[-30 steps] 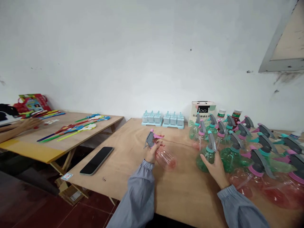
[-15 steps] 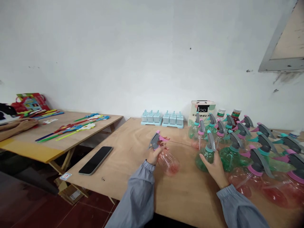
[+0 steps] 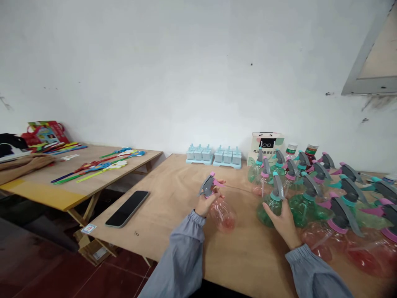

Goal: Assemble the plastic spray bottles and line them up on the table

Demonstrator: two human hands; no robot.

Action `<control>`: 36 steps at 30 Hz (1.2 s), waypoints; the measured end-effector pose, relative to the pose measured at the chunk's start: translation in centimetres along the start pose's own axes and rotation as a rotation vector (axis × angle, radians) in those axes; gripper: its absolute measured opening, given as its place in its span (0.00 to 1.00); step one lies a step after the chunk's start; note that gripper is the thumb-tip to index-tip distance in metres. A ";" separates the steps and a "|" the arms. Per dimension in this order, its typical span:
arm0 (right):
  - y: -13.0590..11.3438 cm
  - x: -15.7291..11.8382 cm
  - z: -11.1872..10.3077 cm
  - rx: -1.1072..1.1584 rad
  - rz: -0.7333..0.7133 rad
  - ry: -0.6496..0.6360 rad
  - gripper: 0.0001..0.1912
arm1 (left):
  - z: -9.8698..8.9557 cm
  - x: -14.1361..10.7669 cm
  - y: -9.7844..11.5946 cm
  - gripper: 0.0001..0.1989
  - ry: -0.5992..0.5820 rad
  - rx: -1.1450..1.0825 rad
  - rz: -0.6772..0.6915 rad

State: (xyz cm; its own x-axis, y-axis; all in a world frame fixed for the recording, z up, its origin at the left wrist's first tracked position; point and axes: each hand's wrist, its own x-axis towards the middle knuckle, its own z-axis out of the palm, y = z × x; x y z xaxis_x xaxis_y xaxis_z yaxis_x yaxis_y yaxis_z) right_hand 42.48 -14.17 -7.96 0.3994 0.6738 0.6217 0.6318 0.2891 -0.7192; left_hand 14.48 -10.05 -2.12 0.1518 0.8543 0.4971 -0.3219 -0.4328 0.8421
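Note:
My left hand (image 3: 207, 203) is closed round the neck of a pink see-through spray bottle (image 3: 223, 217) with a grey and pink spray head; the bottle leans, its round base towards the lower right. My right hand (image 3: 283, 219) is at a green spray bottle (image 3: 265, 213) with a grey and turquoise head. The thumb lies on the near side of this bottle and the other fingers curl along its right side, partly hidden. More green and pink spray bottles (image 3: 305, 207) stand close together behind and to the right of that hand.
A black phone (image 3: 127, 209) lies at the table's left. Two light blue ice-pop molds (image 3: 198, 154), a paper bag (image 3: 252, 151) and red-filled bottles (image 3: 311, 152) stand near the wall. On another table (image 3: 66, 198) lie colourful plastic hand-shaped sticks (image 3: 102, 167); another person's arm (image 3: 26, 167) rests there.
The whole view has shifted slightly, so things appear a little further right. Both hands keep nearly the same places at their bottles.

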 end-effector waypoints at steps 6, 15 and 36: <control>-0.1 -0.1 0.0 -0.004 -0.019 -0.002 0.32 | 0.0 -0.1 -0.3 0.19 0.072 0.033 -0.005; 0.0 0.0 0.0 -0.004 -0.012 -0.023 0.31 | -2.9 0.9 1.3 0.08 0.108 0.469 0.010; 0.0 -0.2 0.1 -0.002 -0.013 -0.026 0.32 | -8.1 -2.4 -2.5 0.44 0.288 0.795 0.020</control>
State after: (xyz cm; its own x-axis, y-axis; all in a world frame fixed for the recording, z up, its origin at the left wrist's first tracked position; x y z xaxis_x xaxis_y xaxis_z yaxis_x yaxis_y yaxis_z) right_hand 42.36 -14.24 -8.11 0.3737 0.6875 0.6227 0.6385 0.2963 -0.7103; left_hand 7.37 -8.68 -7.08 -0.1256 0.8379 0.5311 0.4473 -0.4300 0.7842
